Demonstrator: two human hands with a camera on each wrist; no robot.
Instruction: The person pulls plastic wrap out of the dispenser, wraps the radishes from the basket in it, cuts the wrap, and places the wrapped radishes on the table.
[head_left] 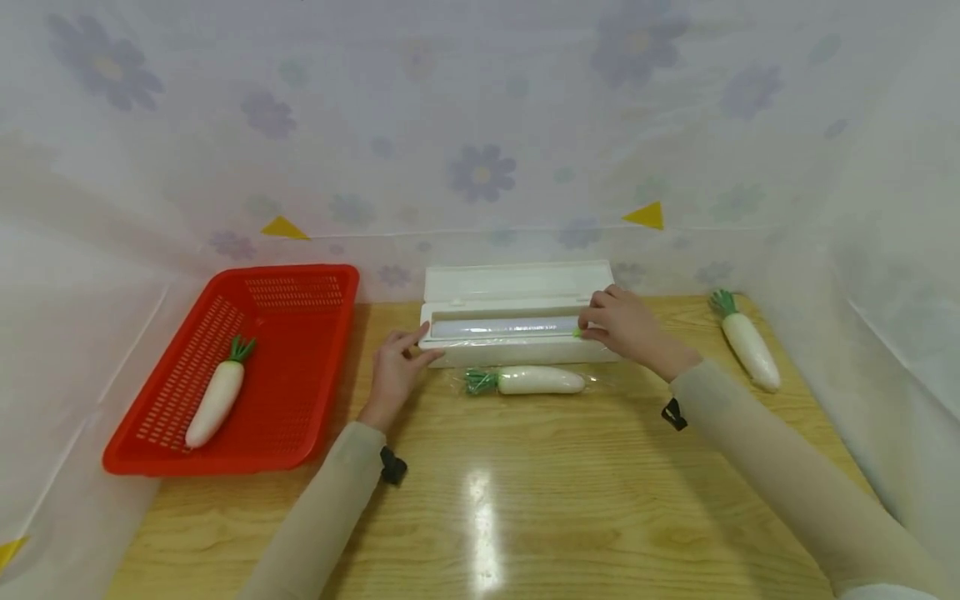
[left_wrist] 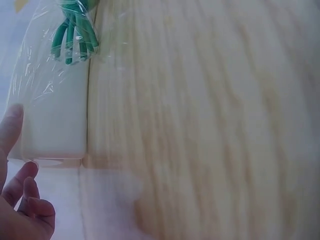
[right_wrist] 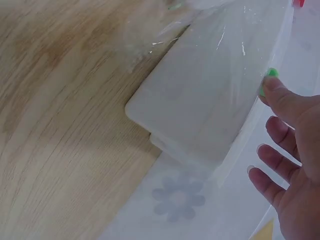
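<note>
A white cling film box [head_left: 525, 352] stands with its lid [head_left: 517, 282] raised, the film roll [head_left: 502, 326] showing inside. My left hand [head_left: 393, 371] holds the box's left end between thumb and index finger. At the right end, my right hand [head_left: 621, 325] pinches a small green slider [right_wrist: 271, 73] on the box's top edge, its other fingers loosely bent. Clear film [right_wrist: 235, 55] stretches down the front face. Directly before the box lies a white radish [head_left: 540, 380] under clear film, its green stalks [left_wrist: 75, 35] pointing left.
A red plastic basket [head_left: 318, 400] at the left contains another white radish [head_left: 216, 402]. A third radish [head_left: 752, 350] lies near the wooden table's [head_left: 570, 500] right edge. A flowered sheet [head_left: 480, 100] hangs behind, with white sheeting at both sides.
</note>
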